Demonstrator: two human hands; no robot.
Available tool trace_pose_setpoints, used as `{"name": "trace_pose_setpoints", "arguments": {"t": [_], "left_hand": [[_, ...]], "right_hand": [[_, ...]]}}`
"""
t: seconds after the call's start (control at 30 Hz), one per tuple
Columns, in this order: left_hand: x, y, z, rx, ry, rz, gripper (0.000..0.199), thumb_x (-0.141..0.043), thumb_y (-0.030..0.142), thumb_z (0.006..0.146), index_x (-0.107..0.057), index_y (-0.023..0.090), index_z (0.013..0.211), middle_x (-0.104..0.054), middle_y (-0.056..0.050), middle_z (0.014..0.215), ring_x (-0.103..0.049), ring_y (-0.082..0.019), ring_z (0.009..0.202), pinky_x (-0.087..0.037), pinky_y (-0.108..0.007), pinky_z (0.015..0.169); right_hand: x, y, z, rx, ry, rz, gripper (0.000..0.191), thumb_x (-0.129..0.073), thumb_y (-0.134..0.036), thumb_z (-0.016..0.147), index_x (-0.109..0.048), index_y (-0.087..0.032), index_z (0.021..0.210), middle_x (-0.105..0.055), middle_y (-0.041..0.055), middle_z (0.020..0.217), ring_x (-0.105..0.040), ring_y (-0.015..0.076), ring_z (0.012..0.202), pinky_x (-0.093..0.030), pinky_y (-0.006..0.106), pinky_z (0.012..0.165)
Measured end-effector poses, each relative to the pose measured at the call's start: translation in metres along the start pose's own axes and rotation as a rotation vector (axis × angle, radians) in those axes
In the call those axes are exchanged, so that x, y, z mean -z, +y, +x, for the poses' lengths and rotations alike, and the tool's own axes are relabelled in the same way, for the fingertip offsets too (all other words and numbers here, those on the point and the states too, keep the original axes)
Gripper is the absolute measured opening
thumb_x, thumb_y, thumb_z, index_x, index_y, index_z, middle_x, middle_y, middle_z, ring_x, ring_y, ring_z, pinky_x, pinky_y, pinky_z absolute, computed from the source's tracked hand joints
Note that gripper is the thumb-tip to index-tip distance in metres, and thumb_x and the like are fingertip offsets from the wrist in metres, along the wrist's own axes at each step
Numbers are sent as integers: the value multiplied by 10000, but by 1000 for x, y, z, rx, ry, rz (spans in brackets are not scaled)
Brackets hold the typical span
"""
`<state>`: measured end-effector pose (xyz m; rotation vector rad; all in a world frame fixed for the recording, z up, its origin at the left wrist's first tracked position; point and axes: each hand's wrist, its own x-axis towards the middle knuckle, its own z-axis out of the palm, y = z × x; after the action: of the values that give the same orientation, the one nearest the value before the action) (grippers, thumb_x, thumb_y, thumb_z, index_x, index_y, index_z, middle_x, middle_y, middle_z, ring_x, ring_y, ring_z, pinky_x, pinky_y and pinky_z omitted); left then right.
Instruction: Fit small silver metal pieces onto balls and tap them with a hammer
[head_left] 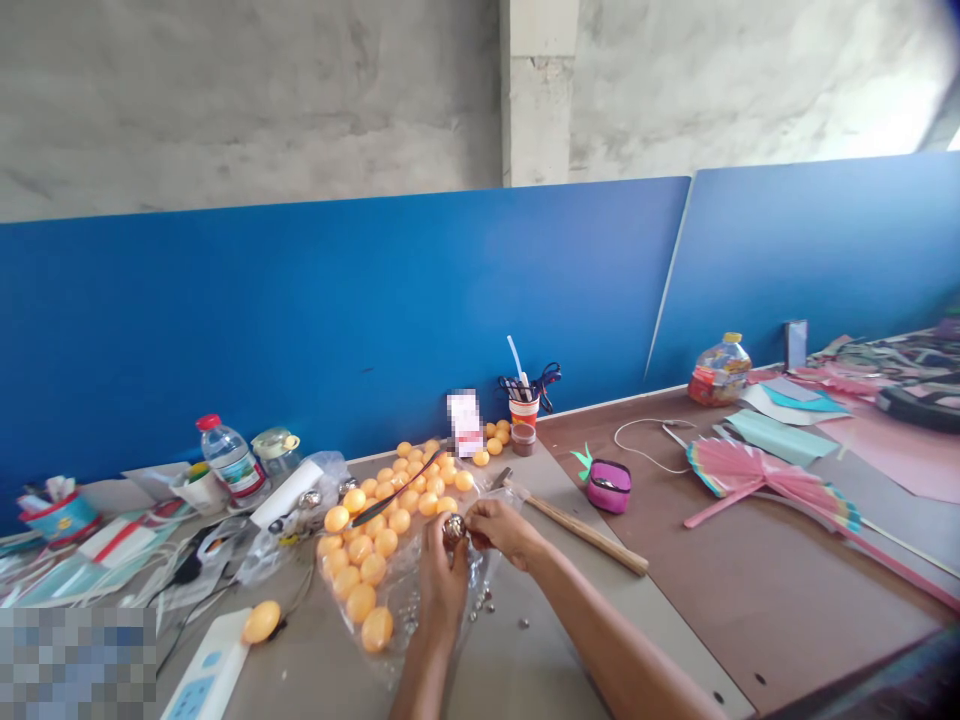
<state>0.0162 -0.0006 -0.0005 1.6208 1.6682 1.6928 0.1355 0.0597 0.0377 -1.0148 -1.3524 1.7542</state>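
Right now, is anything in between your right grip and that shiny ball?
Nothing visible: the right grip is right beside the shiny ball, held in the left grip. The hammer isn't between them.

Left hand (442,572) partly hides it — the silver ball (453,530).

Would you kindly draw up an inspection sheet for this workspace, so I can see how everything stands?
Surface: grey tabletop adjoining a brown tabletop.
Work items: shiny ball; orange balls, clear plastic among them; small silvery pieces.
Clutter: hammer, purple pouch, pink fan.
Hands: left hand holds the shiny ball; right hand is close by it, contact unclear.
Cables: white cables tangled at left, near a power strip.
Surroundings: blue partition, with a concrete wall behind.
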Motion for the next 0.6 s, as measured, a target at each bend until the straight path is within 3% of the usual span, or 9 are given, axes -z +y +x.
{"name": "trace_pose_setpoints", "arguments": {"t": [0.43, 0.6], "left_hand": [[-1, -3, -1, 42, -15, -29, 320, -562, 234, 804, -568, 182, 1119, -643, -118, 1061, -639, -231, 897, -525, -401, 815], [-2, -11, 1, 92, 25, -86, 346, -599, 285, 786, -575, 193, 1119, -658, -106, 1047, -651, -235, 907, -530, -403, 820]], "right_hand": [[1, 0, 0, 72, 3, 31, 205, -675, -319, 675, -529, -178, 646, -499, -70, 510, -446, 70, 475, -376, 233, 531], [3, 0, 1, 111, -42, 99, 168, -702, -198, 587, -571, -161, 687, -580, -53, 630, -545, 87, 547, -460, 261, 620]]}}
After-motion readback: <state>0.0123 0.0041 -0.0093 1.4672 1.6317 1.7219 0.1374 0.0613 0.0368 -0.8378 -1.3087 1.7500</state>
